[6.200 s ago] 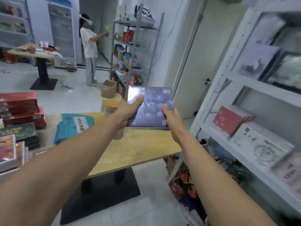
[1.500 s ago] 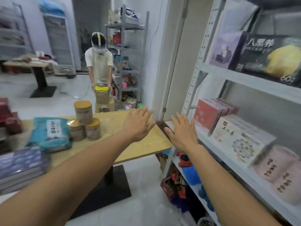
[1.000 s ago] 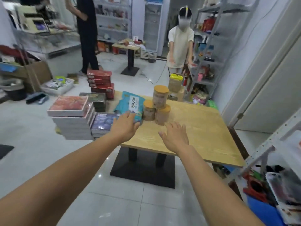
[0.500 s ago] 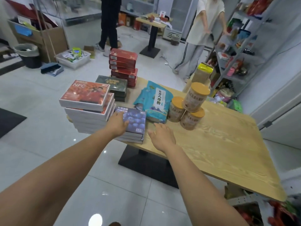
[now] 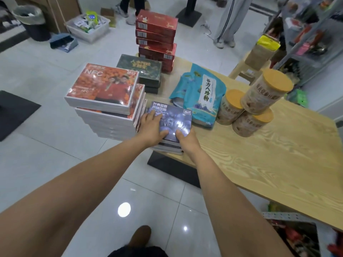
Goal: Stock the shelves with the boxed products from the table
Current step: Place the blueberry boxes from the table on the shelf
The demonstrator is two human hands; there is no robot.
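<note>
A blue blueberry-print box (image 5: 173,118) tops a short stack of like boxes at the near left corner of the wooden table (image 5: 269,164). My left hand (image 5: 151,127) lies on the box's left part, fingers stretched flat along the top and thumb spread on the lid. My right hand (image 5: 186,140) holds the near right corner, thumb on top and fingers hidden down the side. A tall stack of orange NFC boxes (image 5: 102,86) stands just left, touching my left hand. Behind are dark green boxes (image 5: 141,68) and red boxes (image 5: 156,34).
A teal pouch (image 5: 200,93) and three stacked round cans (image 5: 259,101) sit right of the blue box. A stool with a carton (image 5: 259,54), a grey shelf unit (image 5: 311,39) and a person's legs (image 5: 228,19) lie beyond. A shelf edge (image 5: 282,216) shows at lower right.
I let go of a blue box at the shelf, turned back to the table and reached down. Both hands now sit on the top blue box, the right hand having moved onto its corner.
</note>
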